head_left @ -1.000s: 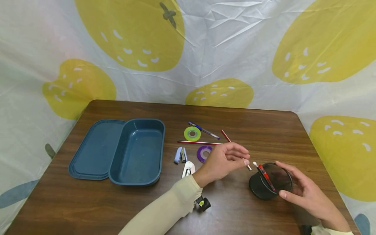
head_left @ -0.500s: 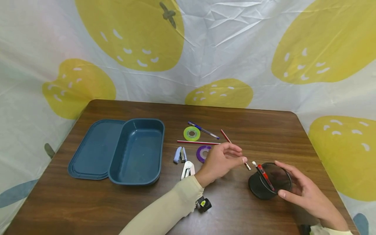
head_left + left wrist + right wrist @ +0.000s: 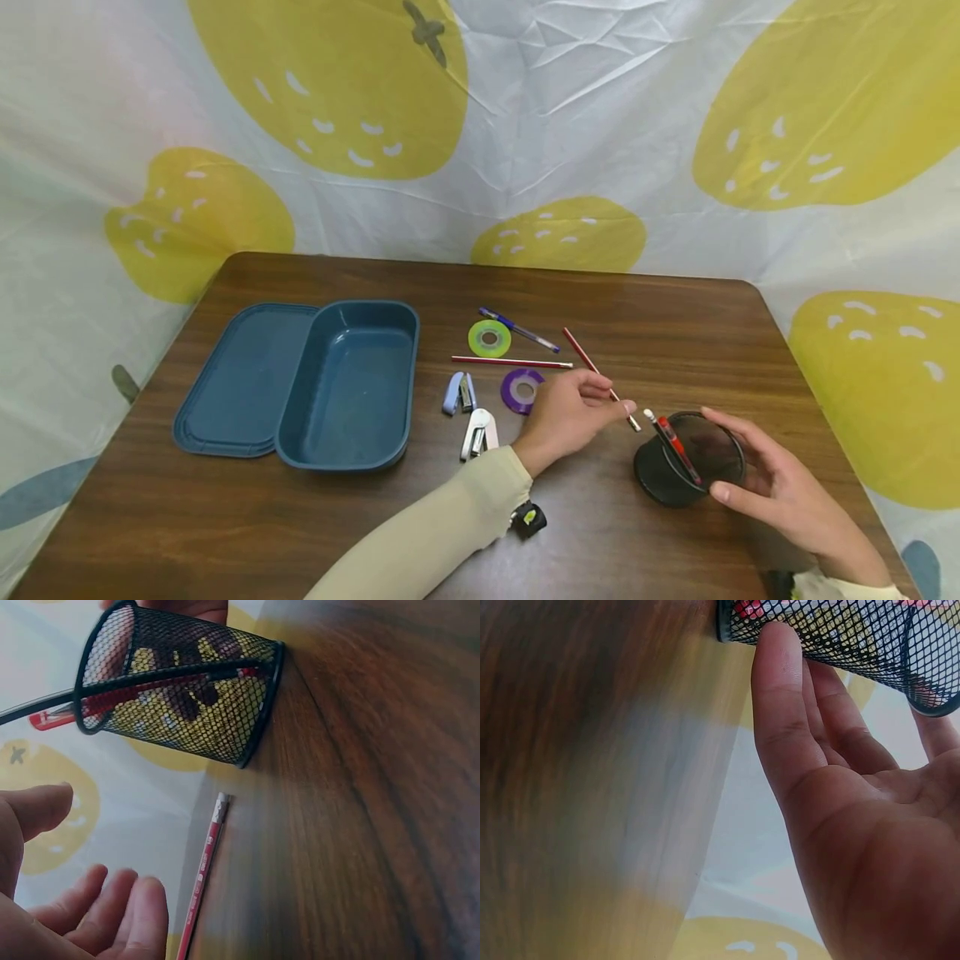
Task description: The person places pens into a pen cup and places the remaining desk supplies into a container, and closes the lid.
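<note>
My right hand (image 3: 787, 492) holds a black mesh pen cup (image 3: 660, 479) at its rim, thumb on the near side and fingers round the far side. Inside the cup lean a red pen (image 3: 669, 432) and a black pencil (image 3: 656, 423) with a white eraser end. Just left of the cup, my left hand (image 3: 570, 408) has nothing between its thumb and fingers, as the left wrist view shows. Beneath its fingertips lies a red-and-white pencil (image 3: 579, 350), its eraser end pointing toward the cup. In the right wrist view, my thumb (image 3: 780, 682) overlaps the mesh wall.
Left of my left hand lie a purple tape roll (image 3: 512, 392), a second red pencil (image 3: 510, 362), a green tape roll (image 3: 476, 340), a blue pen (image 3: 517, 327), and blue (image 3: 452, 393) and white (image 3: 472, 433) staplers. A blue box (image 3: 360, 392) stands by its lid (image 3: 240, 383).
My left hand's fingers have drawn back a little to the left, uncovering more of both red pencils. My right hand and the pen cup have stayed in place.
</note>
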Tool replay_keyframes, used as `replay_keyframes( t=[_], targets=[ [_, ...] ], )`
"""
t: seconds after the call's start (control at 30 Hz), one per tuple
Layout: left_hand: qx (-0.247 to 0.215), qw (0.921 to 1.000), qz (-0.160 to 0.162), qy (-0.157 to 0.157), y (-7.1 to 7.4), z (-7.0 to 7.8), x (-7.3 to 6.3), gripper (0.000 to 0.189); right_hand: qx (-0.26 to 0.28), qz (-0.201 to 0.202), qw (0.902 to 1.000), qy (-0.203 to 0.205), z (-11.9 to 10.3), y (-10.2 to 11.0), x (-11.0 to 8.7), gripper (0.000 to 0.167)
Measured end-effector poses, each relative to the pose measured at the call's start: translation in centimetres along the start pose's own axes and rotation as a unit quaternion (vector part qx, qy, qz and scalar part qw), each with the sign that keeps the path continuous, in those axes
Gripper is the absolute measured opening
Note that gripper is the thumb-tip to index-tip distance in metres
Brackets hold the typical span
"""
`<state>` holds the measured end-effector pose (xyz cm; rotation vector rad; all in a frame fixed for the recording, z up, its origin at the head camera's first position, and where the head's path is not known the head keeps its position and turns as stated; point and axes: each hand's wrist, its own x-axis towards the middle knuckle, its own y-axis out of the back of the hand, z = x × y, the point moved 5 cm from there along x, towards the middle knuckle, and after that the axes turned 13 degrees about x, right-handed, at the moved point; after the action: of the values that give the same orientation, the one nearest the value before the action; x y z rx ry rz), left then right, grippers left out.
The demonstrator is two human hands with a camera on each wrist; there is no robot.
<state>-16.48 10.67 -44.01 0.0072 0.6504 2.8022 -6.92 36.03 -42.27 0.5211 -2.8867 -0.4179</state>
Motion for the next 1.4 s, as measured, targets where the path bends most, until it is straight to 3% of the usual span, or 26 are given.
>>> replay_keyframes(
  t=[0.4, 0.63, 0.83, 1.0, 1.4],
  targets=[
    [0.076, 0.9969, 0.014, 0.015, -0.9, -0.2, 1.3, 0.050, 0.002, 0.001, 1.0000, -0.001, 0.0, 0.0, 0.0, 0.087],
    [0.130, 0.9910, 0.029, 0.019, -1.7, -0.3, 2.0, 0.048, 0.003, 0.002, 1.0000, 0.003, 0.1, 0.1, -0.1, 0.087],
    [0.147, 0.9877, 0.042, 0.033, -2.1, -0.7, 2.4, 0.052, -0.001, 0.002, 1.0000, 0.000, 0.2, -0.1, -0.1, 0.086],
    [0.152, 0.9866, 0.054, 0.020, -2.1, -0.9, 2.8, 0.053, -0.014, 0.008, 0.9999, 0.001, 0.2, 0.0, -0.1, 0.087],
    [0.224, 0.9740, 0.029, -0.009, -2.0, -0.9, 3.2, 0.047, -0.015, 0.006, 0.9999, 0.002, 0.2, 0.0, -0.1, 0.087]
  ],
)
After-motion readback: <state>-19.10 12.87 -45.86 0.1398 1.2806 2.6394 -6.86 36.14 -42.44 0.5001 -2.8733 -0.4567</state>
